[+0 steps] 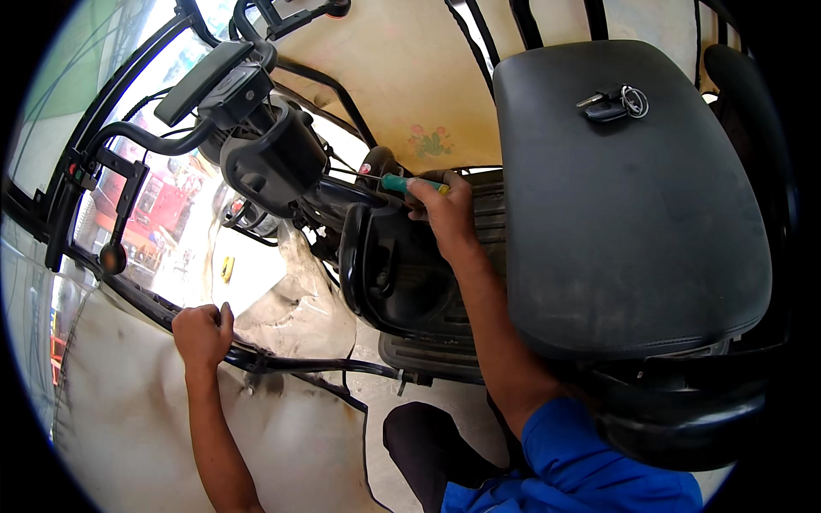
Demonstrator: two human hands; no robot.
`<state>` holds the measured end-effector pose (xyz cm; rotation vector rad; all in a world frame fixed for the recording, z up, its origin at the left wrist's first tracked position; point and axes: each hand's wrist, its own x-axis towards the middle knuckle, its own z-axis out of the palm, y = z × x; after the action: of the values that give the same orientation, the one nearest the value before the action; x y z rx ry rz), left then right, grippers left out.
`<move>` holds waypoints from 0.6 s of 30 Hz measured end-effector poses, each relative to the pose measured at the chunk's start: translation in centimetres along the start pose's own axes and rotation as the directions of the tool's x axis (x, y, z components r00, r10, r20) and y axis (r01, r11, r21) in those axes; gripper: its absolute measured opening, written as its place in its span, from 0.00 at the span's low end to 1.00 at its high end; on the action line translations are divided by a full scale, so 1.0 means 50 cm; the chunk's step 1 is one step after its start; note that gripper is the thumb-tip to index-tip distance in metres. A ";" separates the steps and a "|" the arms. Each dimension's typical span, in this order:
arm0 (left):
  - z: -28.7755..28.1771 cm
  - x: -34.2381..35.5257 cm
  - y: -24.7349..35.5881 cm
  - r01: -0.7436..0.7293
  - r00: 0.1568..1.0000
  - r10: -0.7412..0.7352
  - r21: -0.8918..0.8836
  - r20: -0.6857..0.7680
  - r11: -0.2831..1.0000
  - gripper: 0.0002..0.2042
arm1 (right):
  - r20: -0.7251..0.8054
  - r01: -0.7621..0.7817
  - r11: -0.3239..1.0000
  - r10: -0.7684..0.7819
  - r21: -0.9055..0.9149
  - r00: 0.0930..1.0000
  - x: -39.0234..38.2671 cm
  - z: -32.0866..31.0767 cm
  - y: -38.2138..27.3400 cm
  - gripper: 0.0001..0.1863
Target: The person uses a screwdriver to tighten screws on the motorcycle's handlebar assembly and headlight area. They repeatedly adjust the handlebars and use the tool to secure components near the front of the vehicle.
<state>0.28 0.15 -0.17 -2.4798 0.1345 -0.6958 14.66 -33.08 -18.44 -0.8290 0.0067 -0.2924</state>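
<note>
- Seat (633, 214): broad, black, padded; to the right of the handlebar assembly; scuffing visible on its surface.
- Lower-left panel (128, 368): pale sheet with dark smudges, next to the left forearm.
- Upper panel (376, 77): cream sheet, discoloured toward yellow lower down, behind the handlebar assembly and seat.
- Blue sleeve (556, 445): on the person's right upper arm, near the front edge of the seat.
- Footwell (419, 256): black moulded section between steering column and seat, beneath the right hand.
- Steering column cover (274, 167): black, left of the right hand; a curved handlebar (171, 141) extends from the assembly to the left.
- Frame rail (316, 365): black bar running from the left hand toward the footwell side.
- Right hand (449, 205): closed firmly around a screwdriver handle, above the footwell.
- Left hand (203, 333): fingers curled inward, thumb raised, positioned at the frame rail. Fingertips hidden; cannot tell whether it has hold of the rail.
- Screwdriver (400, 183): green handle with yellow end, in the right hand, shaft directed left toward the gap behind the column. Tip contact cannot be determined.
- Keys (609, 105): black fob and metal ring, lying on the upper part of the seat.
- Flower print (430, 141): red and green, on the upper panel, above the right hand.
- Yellow object (227, 269): small, beyond the frame rail; kind not identifiable.
</note>
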 end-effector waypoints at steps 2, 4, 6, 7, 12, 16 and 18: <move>-0.003 -0.001 0.003 0.016 1.000 -0.016 -0.004 0.015 1.000 0.19 | -0.020 -0.087 0.996 0.087 -0.009 0.996 -0.002 -0.003 -0.017 0.18; -0.006 0.000 0.004 0.022 1.000 -0.022 -0.006 0.022 1.000 0.19 | 0.033 -0.158 0.987 0.157 0.016 0.987 0.004 -0.017 -0.016 0.18; -0.005 0.000 0.005 0.021 1.000 -0.021 -0.004 0.021 1.000 0.19 | 0.026 -0.104 0.994 0.103 0.036 0.994 0.003 -0.014 -0.012 0.18; -0.005 0.000 0.005 0.020 1.000 -0.020 -0.008 0.020 1.000 0.19 | -0.011 -0.014 0.999 0.014 0.041 1.000 -0.003 -0.003 -0.006 0.18; -0.007 -0.001 0.003 0.033 0.999 -0.033 -0.004 0.034 0.999 0.19 | 0.007 -0.081 0.997 0.081 0.007 0.997 -0.002 -0.005 -0.015 0.17; -0.009 0.002 0.007 0.030 0.999 -0.030 0.002 0.031 1.000 0.19 | 0.013 -0.100 0.994 0.099 0.043 0.995 0.006 -0.017 -0.003 0.16; -0.005 0.000 0.005 0.029 0.999 -0.029 0.004 0.029 1.000 0.19 | -0.012 -0.009 0.999 0.009 0.048 1.000 0.002 -0.005 0.005 0.16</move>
<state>0.17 -0.19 -0.10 -2.4915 0.0866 -0.6709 14.81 -33.11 -18.77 -0.7789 0.0149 -0.2883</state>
